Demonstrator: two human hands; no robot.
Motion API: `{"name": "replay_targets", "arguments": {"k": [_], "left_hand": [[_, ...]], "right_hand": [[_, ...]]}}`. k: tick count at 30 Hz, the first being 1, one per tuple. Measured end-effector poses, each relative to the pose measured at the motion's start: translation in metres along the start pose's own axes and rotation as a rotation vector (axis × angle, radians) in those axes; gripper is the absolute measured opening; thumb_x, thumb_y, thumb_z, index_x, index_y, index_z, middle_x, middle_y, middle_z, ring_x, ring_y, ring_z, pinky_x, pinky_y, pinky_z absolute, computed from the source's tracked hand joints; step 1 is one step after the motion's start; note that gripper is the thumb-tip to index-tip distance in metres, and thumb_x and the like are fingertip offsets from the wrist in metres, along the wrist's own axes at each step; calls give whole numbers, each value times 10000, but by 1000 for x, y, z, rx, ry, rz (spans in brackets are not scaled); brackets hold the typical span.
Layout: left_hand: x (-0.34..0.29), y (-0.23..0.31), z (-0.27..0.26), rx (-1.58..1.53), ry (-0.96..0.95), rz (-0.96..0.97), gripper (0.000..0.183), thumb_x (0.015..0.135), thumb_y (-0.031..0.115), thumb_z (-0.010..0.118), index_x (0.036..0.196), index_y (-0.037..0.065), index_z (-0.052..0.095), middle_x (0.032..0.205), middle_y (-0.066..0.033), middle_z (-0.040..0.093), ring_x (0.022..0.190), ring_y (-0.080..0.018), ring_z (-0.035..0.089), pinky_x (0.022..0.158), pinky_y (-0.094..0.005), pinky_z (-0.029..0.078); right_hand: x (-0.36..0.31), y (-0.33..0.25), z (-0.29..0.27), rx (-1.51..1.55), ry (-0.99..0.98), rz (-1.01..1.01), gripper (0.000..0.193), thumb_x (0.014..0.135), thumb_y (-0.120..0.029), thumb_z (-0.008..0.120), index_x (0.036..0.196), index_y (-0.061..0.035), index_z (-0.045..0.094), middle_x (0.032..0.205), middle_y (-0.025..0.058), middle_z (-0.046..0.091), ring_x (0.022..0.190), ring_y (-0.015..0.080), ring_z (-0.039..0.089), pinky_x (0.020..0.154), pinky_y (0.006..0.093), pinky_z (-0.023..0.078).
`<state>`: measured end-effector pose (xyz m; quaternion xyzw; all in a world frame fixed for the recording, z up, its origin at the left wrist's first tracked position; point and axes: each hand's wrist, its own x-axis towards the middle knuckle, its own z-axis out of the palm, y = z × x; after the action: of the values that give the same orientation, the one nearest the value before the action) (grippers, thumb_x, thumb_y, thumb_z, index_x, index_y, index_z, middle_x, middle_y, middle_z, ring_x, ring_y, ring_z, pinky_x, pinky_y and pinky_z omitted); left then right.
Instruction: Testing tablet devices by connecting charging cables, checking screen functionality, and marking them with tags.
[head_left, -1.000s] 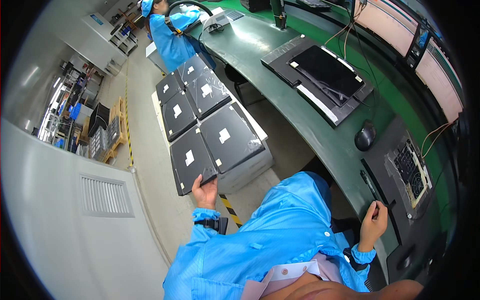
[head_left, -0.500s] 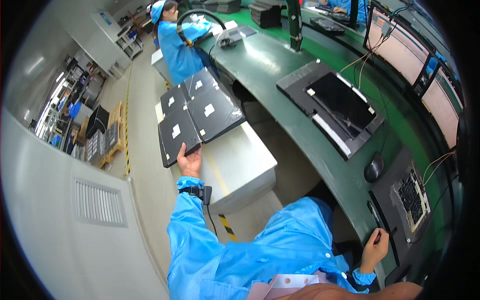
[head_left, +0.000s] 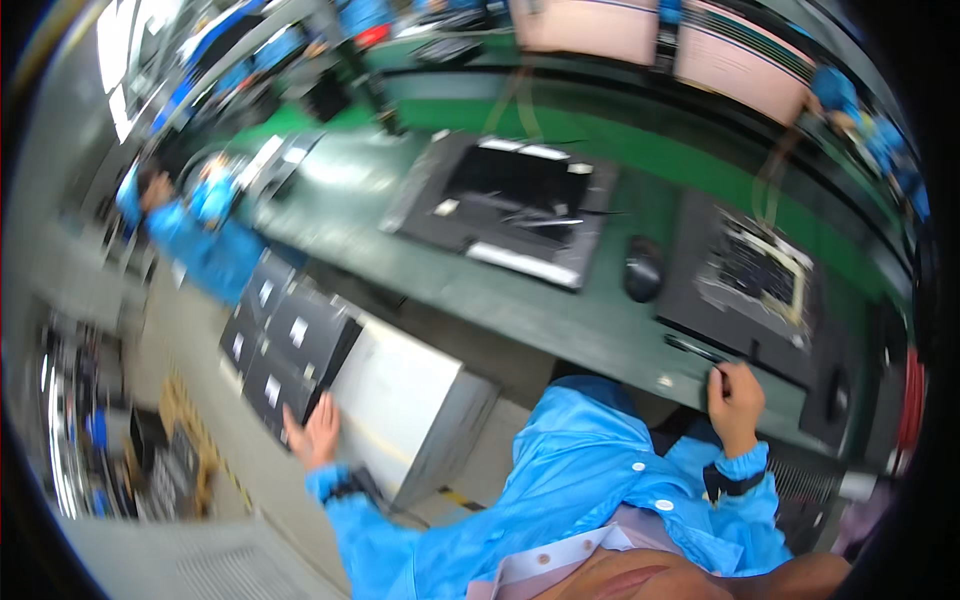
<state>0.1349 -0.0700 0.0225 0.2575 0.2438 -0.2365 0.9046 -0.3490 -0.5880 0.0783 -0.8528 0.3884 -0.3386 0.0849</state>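
Observation:
My left hand (head_left: pixel 313 432) is at the near edge of several flat black panels (head_left: pixel 297 335), each with a small white label, laid side by side on a white cabinet (head_left: pixel 400 385). Its fingers are stretched and apart at the panel's edge; blur hides whether they touch it. At the bench's front edge, my right hand (head_left: pixel 737 408) is closed, with something small and dark at its fingertips that I cannot make out. A slim dark pen-like tool (head_left: pixel 695 348) lies just beyond it, beside a black mat (head_left: pixel 690 290) carrying a dark board (head_left: pixel 762 272) with a pale frame.
On the green bench (head_left: pixel 420 275) are a black fixture (head_left: pixel 430 215) with a glossy dark screen (head_left: pixel 520 185) and a black mouse (head_left: pixel 643 268). Thin cables rise behind them toward upright pale panels (head_left: pixel 745 65). A co-worker in blue (head_left: pixel 200 245) is at the bench's far left.
My view has swung to the right, bringing more of the bench in. My left hand's fingers have spread at the panels' edge. My right hand remains closed at the bench edge.

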Motion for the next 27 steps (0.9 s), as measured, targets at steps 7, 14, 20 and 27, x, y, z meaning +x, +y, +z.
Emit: {"name": "replay_targets", "arguments": {"k": [7, 14, 20, 27], "left_hand": [[-50, -235, 82, 866, -326, 616, 283, 991, 188, 534, 1166, -16, 621, 1112, -117, 667, 937, -224, 639, 882, -389, 508], [-91, -425, 210, 1513, -1617, 1187, 199, 735, -15, 747, 913, 43, 682, 792, -86, 641, 689, -285, 617, 586, -378, 494], [-106, -487, 274, 1429, -2205, 958, 189, 735, -29, 736, 904, 45, 696, 763, -85, 642, 659, -279, 610, 570, -380, 479], [-136, -526, 231, 1538, -1845, 459, 87, 815, -4, 716, 888, 43, 717, 698, -87, 618, 587, -233, 596, 540, -323, 451]], "right_hand": [[0, 12, -8, 38, 23, -44, 127, 805, -131, 753, 887, -66, 682, 764, 99, 626, 688, 319, 634, 600, 419, 490], [-9, 31, -31, 237, 40, -124, 165, 808, -124, 765, 937, -63, 683, 735, 95, 597, 659, 299, 611, 574, 403, 476], [-40, 74, -92, 82, 273, -26, 145, 793, -25, 752, 922, -69, 702, 662, 95, 544, 584, 298, 563, 516, 421, 427], [-61, 202, -200, -449, 440, 324, 263, 848, -174, 724, 1073, -44, 678, 1043, 148, 679, 1013, 344, 633, 869, 441, 497]]}}
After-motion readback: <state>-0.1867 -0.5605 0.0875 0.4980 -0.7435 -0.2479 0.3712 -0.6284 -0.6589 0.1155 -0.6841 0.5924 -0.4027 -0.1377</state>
